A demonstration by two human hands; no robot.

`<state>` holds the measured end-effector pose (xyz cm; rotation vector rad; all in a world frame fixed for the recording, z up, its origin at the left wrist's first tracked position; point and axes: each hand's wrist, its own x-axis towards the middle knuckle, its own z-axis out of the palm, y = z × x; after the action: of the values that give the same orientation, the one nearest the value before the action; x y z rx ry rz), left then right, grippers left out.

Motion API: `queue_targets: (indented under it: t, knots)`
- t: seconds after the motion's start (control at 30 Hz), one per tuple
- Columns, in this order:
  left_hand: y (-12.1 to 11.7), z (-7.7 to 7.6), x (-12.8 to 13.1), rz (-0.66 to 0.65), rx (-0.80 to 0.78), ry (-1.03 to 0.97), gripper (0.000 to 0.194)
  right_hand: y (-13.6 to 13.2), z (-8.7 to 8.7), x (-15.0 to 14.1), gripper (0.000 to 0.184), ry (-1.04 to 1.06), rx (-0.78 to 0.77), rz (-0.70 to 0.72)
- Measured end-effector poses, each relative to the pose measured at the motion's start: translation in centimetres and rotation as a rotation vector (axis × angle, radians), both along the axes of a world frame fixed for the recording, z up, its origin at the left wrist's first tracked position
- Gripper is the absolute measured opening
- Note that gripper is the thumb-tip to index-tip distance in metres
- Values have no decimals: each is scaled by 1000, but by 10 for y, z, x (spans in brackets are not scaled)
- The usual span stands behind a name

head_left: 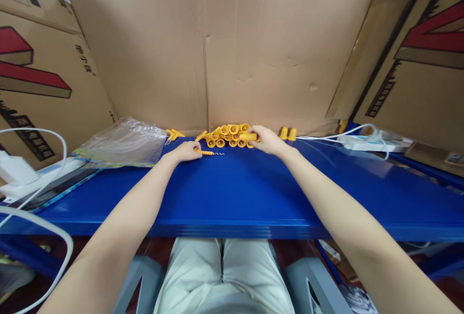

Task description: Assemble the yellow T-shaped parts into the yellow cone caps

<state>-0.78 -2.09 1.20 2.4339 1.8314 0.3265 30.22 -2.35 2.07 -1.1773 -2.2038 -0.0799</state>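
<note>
My left hand [186, 151] rests on the blue table [232, 193], fingers closed on a thin yellow ribbed piece with a metal screw tip [208, 153] that lies along the surface. My right hand [267, 140] reaches to a stack of yellow tube-shaped caps [226, 136] at the table's back and is closed on one yellow cap [248, 136] at the stack's right side. Two more yellow caps [287, 133] stand just right of that hand. A few loose yellow pieces [174, 134] lie left of the stack.
A clear plastic bag [125, 143] lies at the back left. A cardboard sheet [221, 52] walls the back, with cartons on both sides. A white power strip with cables [366, 142] sits at right, a white charger and cable [16, 171] at left.
</note>
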Motion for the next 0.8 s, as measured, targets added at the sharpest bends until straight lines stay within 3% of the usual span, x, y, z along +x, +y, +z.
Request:
queue_targets:
  t: [0.17,0.57,0.8]
  knots:
    - [-6,1,13,-11,85,-36,21,-3,-9,-17,24,-118,-95,140]
    - [-14,1,25,-13,106,-78,20,-5,-13,-22,23,-109,-84,134]
    - [-11,-2,25,-14,137,-109,20,-4,-11,-17,18,-163,-54,61]
